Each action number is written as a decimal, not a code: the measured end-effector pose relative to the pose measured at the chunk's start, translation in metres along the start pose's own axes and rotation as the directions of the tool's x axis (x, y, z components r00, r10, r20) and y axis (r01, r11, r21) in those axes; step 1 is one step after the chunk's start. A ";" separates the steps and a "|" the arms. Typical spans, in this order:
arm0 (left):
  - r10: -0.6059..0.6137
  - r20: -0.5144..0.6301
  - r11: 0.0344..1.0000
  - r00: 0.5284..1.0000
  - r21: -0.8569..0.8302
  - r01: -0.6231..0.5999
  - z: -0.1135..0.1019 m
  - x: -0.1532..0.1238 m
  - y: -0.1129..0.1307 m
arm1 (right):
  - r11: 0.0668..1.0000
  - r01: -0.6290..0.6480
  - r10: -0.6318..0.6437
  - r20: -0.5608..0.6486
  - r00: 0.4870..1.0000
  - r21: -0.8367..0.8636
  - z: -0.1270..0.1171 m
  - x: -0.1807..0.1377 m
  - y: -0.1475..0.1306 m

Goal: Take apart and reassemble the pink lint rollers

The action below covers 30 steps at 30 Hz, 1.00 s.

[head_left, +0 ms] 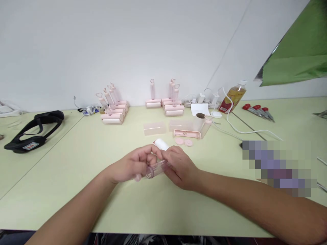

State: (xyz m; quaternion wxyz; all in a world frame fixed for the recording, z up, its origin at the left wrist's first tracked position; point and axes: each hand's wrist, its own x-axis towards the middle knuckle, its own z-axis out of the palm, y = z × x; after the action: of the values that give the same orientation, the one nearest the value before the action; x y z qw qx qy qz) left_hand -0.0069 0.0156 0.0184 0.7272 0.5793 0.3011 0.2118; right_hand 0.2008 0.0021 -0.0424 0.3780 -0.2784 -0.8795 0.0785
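Observation:
My right hand (182, 168) is wrapped around a clear plastic tube (156, 169), whose open end points left and toward me. Close by that end is my left hand (136, 165), its fingers curled, with a small pale pinkish piece (138, 177) partly showing beneath them; I cannot make out what it is. Just beyond both hands lies a white roll (161, 144) with a red end. Farther off are two flat pink discs (184, 142) and an open pink trough-shaped case (187, 133).
Translucent boxes (155, 129) lie behind the roll. Along the wall stand several pink rollers with clear handles (112, 117), more of them in the middle (173, 110). A tilted drink bottle (233, 97), white cables and red-capped tubes (259, 111) are right; a black strap headset (34, 131) lies left.

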 end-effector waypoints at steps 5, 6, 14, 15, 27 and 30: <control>0.073 -0.484 0.978 0.872 -0.134 -0.157 -0.014 0.014 -0.013 | 0.992 -0.031 0.039 0.059 0.998 -0.125 -0.002 -0.003 -0.008; 0.074 -0.513 0.978 0.855 -0.131 -0.163 -0.014 0.016 -0.014 | 0.990 -0.025 0.039 0.100 0.994 -0.142 -0.003 -0.004 -0.011; 0.134 -0.565 0.974 0.814 -0.075 -0.212 -0.008 0.017 -0.018 | 0.969 -0.081 0.143 0.262 0.955 -0.233 -0.006 -0.002 -0.016; 0.148 -0.564 0.974 0.812 -0.061 -0.220 -0.008 0.017 -0.018 | 0.963 -0.103 0.165 0.241 0.956 -0.250 -0.006 -0.002 -0.013; 0.335 -0.499 0.898 0.799 0.426 -0.111 -0.019 0.016 -0.028 | 0.945 -0.140 0.195 0.167 0.966 -0.294 -0.009 -0.002 -0.003; 0.351 -0.492 0.857 0.797 0.511 -0.063 -0.019 0.015 -0.029 | 0.941 -0.148 0.222 0.225 0.949 -0.305 -0.009 -0.004 -0.007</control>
State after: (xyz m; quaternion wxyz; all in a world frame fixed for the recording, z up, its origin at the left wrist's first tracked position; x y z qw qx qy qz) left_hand -0.0099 0.0324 -0.0157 0.4126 0.6777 0.4785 0.3762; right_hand 0.2063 -0.0065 -0.0357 0.2083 -0.3994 -0.8925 0.0220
